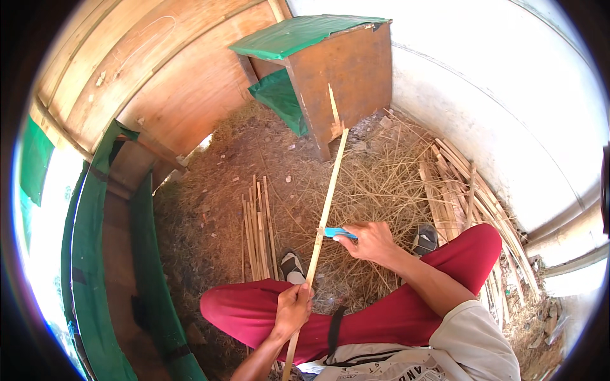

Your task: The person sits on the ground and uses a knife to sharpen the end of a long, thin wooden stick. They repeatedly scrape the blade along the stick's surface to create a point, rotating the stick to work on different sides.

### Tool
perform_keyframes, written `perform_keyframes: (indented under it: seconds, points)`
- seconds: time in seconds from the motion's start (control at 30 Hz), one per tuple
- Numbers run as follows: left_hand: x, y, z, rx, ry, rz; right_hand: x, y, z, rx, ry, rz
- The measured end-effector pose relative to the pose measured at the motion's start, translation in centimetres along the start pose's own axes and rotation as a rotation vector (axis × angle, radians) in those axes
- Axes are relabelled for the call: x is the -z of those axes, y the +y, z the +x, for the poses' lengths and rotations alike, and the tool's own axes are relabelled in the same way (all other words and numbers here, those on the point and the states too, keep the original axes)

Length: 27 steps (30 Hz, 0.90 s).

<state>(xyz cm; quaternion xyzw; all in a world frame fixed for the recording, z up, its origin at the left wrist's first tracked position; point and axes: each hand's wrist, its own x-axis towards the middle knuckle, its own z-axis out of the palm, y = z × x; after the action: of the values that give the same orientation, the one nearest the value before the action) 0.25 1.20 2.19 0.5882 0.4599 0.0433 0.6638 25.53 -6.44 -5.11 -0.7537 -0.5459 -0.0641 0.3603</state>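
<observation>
Support the strip [332, 182] as shown: it slants across the space in front of you, its upper part toward the wooden desk [346, 70] and its lower end running down past your shirt [406, 363]. Your left hand [294, 308] is closed around its lower part, near your knee. Your right hand [370, 242] is closed on the blue tool [338, 233], thumb and fingers pinching it, with the tool's front end at the strip, above the left hand.

The step in hand appears to be scraping or trimming the strip. The working edge is too small to make out, so check its angle before applying pressure. Keep a light, even stroke along the grain; a steep edge would probably dig in or split the strip. Prefer strokes directed away from the left hand, which lies below the tool. Keep the left grip firm enough to prevent twisting, and rotate the strip only with the tool lifted clear. Keep your red trousers [381, 317] out of the stroke path.

Leave the upright sticks [259, 235] at left and the pile of strips [452, 190] at right outside your elbow's swing.
</observation>
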Motion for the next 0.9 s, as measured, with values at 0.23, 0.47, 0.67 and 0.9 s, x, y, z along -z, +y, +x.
perform_keyframes:
  seconds: [0.23, 0.47, 0.67, 0.9]
  points:
    - [0.6, 0.1, 0.2, 0.034, 0.001, 0.046, -0.5, 0.5, 0.2, -0.063, -0.036, -0.024]
    - [2.1, -2.1, -5.6, 0.117, -0.081, 0.156, 2.0, 11.3, 2.7, -0.676, -0.028, -0.145]
    - [5.3, -4.6, -7.4, 0.028, 0.072, 0.196, 2.6, 9.8, 3.0, -0.675, 0.162, -0.127]
    - [4.8, -2.4, -3.3, -0.312, 0.127, 0.374, 5.3, 5.3, 2.5, -0.404, 0.127, -0.182]
